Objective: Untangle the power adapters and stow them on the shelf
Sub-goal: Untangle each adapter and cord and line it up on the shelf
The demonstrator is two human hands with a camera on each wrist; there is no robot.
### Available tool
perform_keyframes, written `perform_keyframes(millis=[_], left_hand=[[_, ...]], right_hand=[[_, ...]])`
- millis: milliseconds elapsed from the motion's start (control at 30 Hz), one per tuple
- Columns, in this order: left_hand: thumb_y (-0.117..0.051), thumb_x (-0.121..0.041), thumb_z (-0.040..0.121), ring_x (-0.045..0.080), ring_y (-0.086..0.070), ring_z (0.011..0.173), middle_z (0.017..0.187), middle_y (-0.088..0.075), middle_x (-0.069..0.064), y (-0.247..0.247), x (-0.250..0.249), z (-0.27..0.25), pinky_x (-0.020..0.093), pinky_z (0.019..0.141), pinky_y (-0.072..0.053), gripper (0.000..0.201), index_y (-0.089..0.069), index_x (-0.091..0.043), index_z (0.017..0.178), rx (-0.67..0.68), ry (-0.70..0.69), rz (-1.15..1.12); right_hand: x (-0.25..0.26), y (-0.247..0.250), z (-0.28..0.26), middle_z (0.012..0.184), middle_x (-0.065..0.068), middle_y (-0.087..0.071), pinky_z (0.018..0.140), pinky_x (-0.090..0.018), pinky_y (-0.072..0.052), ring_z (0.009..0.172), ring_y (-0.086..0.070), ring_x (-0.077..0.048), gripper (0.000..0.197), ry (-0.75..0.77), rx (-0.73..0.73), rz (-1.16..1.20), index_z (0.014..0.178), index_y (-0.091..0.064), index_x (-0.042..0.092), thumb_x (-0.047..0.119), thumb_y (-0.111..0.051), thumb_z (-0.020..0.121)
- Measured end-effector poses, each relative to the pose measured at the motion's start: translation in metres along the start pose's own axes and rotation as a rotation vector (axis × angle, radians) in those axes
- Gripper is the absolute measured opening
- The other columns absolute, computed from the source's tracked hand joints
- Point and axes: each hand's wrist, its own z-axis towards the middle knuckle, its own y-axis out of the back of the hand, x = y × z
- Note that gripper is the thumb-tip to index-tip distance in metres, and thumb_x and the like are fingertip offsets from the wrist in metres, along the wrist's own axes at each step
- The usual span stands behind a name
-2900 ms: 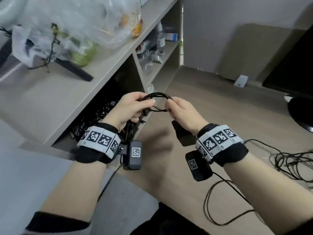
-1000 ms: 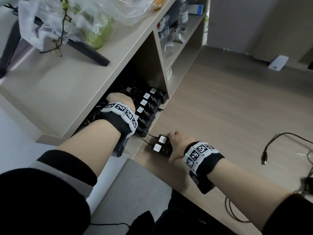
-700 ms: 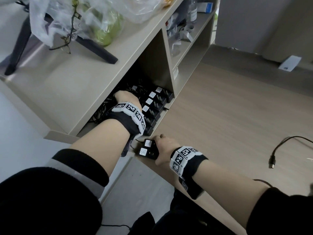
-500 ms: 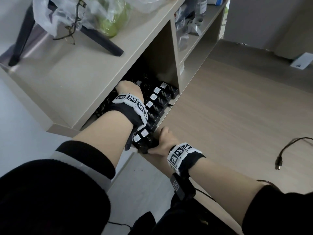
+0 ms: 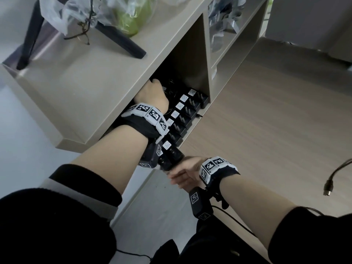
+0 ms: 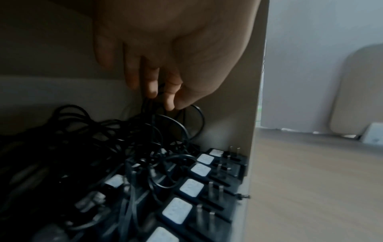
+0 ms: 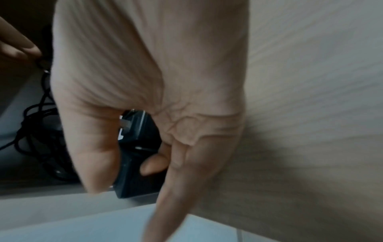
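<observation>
Here the left hand (image 5: 152,93) reaches deep into the lower compartment of the shelf (image 5: 106,77), a little above the middle of the head view. In the left wrist view its fingers (image 6: 151,85) are curled downward and pinch strands of the black cords (image 6: 116,135), which lie in a tangled heap at the lower left of that frame.

A row of power adapters (image 5: 185,111) lies along the front edge of the compartment floor, each black with a white label on top and prongs pointing toward the wooden floor (image 5: 266,121). The row runs diagonally from the divider wall down toward the middle of the head frame.

The right hand (image 5: 185,171) sits just below the near end of that row, at the shelf's front edge. It grips a pair of adapters (image 5: 170,155), thumb on one side and fingers curled round the other, as the right wrist view shows; these two lie at the compartment's lip, in line with the row.

At the right edge of the head frame a loose cable end (image 5: 329,188) lies on the floor. A plastic bag (image 5: 106,14) sits on the shelf top, upper left.
</observation>
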Motion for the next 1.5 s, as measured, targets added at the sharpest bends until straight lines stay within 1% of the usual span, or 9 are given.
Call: perform_keyframes(millis=[133,367,500,633,800,1033,1267,1367,1500], left_hand=[[-0.052,-0.018,0.084,0.030,-0.040,0.124,0.132,-0.043,0.012,-0.010,-0.006,-0.005,0.042,0.096,-0.037,0.038,-0.054,-0.012,0.122,-0.033,-0.075,0.060],[-0.050,-0.019,0.084,0.031,-0.038,0.123,0.134,-0.043,0.012,-0.010,-0.005,-0.021,0.043,0.097,-0.034,0.042,-0.052,-0.013,0.126,-0.028,-0.111,0.090],[-0.050,-0.024,0.086,0.031,-0.039,0.124,0.134,-0.045,0.012,-0.016,-0.007,-0.034,0.043,0.097,-0.034,0.041,-0.051,-0.013,0.126,0.048,-0.186,0.115],[-0.046,-0.026,0.089,0.032,-0.043,0.122,0.131,-0.049,0.012,-0.023,-0.006,-0.048,0.041,0.096,-0.036,0.038,-0.052,-0.012,0.124,0.080,-0.240,0.107],[-0.041,-0.017,0.091,0.030,-0.052,0.110,0.120,-0.056,0.009,-0.035,0.001,-0.067,0.039,0.089,-0.043,0.028,-0.057,-0.014,0.114,0.120,-0.384,-0.091],[-0.044,-0.027,0.096,0.014,-0.057,0.071,0.079,-0.060,-0.003,-0.072,0.028,-0.112,0.028,0.065,-0.047,0.016,-0.053,-0.016,0.104,0.554,-0.393,-0.492],[-0.041,-0.015,0.094,0.011,-0.045,0.056,0.068,-0.053,0.000,-0.121,0.081,-0.115,0.021,0.053,-0.034,0.028,-0.049,-0.016,0.067,0.920,-0.158,-0.457],[-0.041,-0.014,0.094,0.023,-0.058,0.081,0.094,-0.061,0.013,-0.138,0.110,-0.103,0.024,0.068,-0.042,0.021,-0.060,-0.006,0.089,0.915,-0.166,-0.269],[-0.039,-0.022,0.095,0.031,-0.052,0.115,0.127,-0.056,0.017,-0.160,0.138,-0.077,0.033,0.093,-0.042,0.037,-0.056,-0.001,0.121,0.732,-0.186,-0.184]], right_hand=[[0.011,0.000,0.000,0.098,-0.015,-0.068,0.050,-0.027,-0.056,0.068,-0.073,-0.020,0.032,0.092,-0.047,0.187,0.121,-0.049,-0.005,-0.011,-0.049,0.090],[0.019,-0.010,0.005,0.095,-0.016,-0.069,0.052,-0.037,-0.059,0.069,-0.073,-0.025,0.053,0.068,-0.034,0.179,0.136,-0.034,-0.002,-0.020,-0.038,0.086],[0.024,-0.019,0.000,0.078,-0.008,-0.064,0.073,-0.043,-0.058,0.061,-0.067,-0.018,0.047,0.100,-0.150,-0.025,0.119,-0.049,0.000,-0.024,-0.029,0.083],[0.024,-0.028,-0.004,0.062,-0.004,-0.044,0.097,-0.049,-0.048,0.036,-0.053,-0.009,0.033,0.110,-0.272,-0.059,0.076,-0.046,0.004,-0.024,-0.030,0.084],[0.017,-0.016,-0.003,0.082,0.001,-0.060,0.097,-0.043,-0.048,0.071,-0.060,-0.012,0.060,0.186,-0.260,0.018,0.129,-0.044,0.006,-0.026,-0.031,0.079],[0.011,-0.001,-0.006,0.076,-0.004,-0.050,0.059,-0.025,-0.050,0.065,-0.050,-0.014,0.030,0.212,-0.254,0.052,0.085,-0.051,0.011,-0.018,-0.045,0.084],[0.008,-0.006,-0.004,0.087,0.000,-0.063,0.069,-0.033,-0.045,0.092,-0.063,-0.018,0.047,0.290,-0.268,0.168,0.068,-0.036,0.015,-0.030,-0.024,0.076],[0.008,-0.018,-0.001,0.072,-0.003,-0.056,0.062,-0.032,-0.047,0.066,-0.066,-0.018,0.044,0.263,-0.352,0.140,0.070,-0.037,0.016,-0.027,-0.027,0.076],[0.011,-0.034,0.003,0.076,-0.008,-0.060,0.063,-0.032,-0.046,0.070,-0.062,-0.023,0.040,0.230,-0.362,0.171,0.071,-0.036,0.017,-0.023,-0.031,0.080]])
